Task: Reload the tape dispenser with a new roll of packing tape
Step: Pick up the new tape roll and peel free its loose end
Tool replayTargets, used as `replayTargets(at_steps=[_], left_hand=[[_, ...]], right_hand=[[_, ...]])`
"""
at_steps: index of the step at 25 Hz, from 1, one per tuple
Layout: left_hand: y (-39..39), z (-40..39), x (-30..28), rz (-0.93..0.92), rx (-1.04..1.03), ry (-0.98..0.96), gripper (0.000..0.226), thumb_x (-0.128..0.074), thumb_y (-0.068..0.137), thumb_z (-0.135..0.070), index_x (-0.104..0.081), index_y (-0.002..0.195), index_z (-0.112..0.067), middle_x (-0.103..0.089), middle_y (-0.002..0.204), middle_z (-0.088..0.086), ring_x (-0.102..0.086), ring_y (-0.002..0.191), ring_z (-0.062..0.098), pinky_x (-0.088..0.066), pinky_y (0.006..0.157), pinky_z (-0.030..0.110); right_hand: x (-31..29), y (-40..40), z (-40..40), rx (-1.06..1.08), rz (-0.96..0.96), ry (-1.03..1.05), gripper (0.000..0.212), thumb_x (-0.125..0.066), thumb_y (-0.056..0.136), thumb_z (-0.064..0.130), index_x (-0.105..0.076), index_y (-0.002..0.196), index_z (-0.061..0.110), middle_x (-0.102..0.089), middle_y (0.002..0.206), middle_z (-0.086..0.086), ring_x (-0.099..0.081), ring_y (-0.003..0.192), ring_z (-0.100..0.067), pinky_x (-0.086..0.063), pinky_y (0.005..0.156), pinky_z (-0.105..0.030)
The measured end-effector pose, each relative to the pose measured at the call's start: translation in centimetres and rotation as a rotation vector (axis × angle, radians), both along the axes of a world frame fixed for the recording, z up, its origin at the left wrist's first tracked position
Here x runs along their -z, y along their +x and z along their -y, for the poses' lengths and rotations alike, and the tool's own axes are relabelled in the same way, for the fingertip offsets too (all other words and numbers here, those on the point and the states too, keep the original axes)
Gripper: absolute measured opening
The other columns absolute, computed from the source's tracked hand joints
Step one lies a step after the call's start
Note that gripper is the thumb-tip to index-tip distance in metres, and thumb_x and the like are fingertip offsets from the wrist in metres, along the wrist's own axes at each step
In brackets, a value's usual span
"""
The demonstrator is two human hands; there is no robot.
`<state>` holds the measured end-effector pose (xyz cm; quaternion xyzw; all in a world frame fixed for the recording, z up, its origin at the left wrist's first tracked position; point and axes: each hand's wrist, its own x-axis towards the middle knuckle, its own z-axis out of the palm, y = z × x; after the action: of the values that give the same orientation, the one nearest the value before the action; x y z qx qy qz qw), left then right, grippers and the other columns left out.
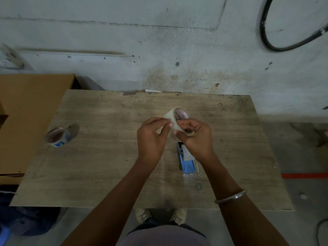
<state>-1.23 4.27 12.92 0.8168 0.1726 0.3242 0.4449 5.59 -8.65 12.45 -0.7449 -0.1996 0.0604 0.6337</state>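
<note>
Concrete wall [159,41]: grey, stained, fills the upper field from 10 to 2 o'clock. A black cable [266,38] loops across it at 1 o'clock.

Wooden table [106,166]: worn grain surface, occupies the centre of the view; its far edge meets the wall.

Cardboard box [26,121]: brown, stands at 9 o'clock, just beside the table's left edge.

Dark bag [26,219]: on the floor at 8 o'clock, below the table's near left corner.

Tape dispenser [186,162]: blue body, lies on the table at about 5 o'clock of centre, directly below the right hand and partly hidden by the right wrist. A crumpled clear film [192,176] lies touching its near end.

Left hand [152,137]: raised over the table centre, fingers curled, thumb and fingertips pinching the loose end of the tape.

Right hand [195,135]: just beside the left, fingers curled round the new tape roll [179,119]. A metal bangle [230,196] sits on the forearm.

New tape roll: held off the table between both hands, core with red printing facing up and away, a pale strip peeled leftward from it.

Old roll [59,136]: near-empty core, blue and white label, on the table at 9 o'clock, well apart from the hands.

Shoes [177,214]: visible at 6 o'clock beneath the table edge.
</note>
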Motion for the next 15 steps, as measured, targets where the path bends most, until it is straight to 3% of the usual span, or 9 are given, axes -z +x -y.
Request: replayTargets(at_steps=[3, 8, 15], left_hand=[[0.0, 0.2, -0.1, 0.018, 0.006, -0.028, 0.016, -0.075, 0.084, -0.014, -0.077, 0.099, -0.015, -0.072, 0.096, -0.007, -0.067, 0.090, 0.003, -0.054, 0.082, 0.026], [0.1, 0.4, -0.4, 0.029, 0.026, 0.051, 0.011, -0.074, 0.084, -0.009, -0.078, 0.095, -0.011, -0.072, 0.089, -0.003, -0.064, 0.082, 0.002, -0.046, 0.076, 0.010], [0.7, -0.9, 0.1, -0.098, 0.105, 0.396, 0.005, -0.067, 0.086, -0.006, -0.072, 0.086, -0.006, -0.066, 0.079, 0.005, -0.062, 0.066, 0.017, -0.051, 0.060, 0.031]], right_hand=[[-0.1, -0.6, -0.3, 0.034, 0.012, -0.006, 0.029, -0.083, 0.073, 0.001, -0.073, 0.095, 0.018, -0.072, 0.086, 0.016, -0.070, 0.084, 0.001, -0.053, 0.076, -0.014], [0.1, -0.9, -0.2, 0.042, 0.063, -0.031, 0.028, -0.082, 0.074, 0.003, -0.073, 0.094, 0.019, -0.073, 0.089, 0.014, -0.071, 0.087, -0.003, -0.056, 0.081, -0.021], [0.6, -0.5, 0.2, 0.013, 0.116, -0.119, 0.028, -0.082, 0.073, 0.003, -0.075, 0.096, 0.018, -0.074, 0.091, 0.011, -0.070, 0.088, -0.003, -0.055, 0.083, -0.022]])
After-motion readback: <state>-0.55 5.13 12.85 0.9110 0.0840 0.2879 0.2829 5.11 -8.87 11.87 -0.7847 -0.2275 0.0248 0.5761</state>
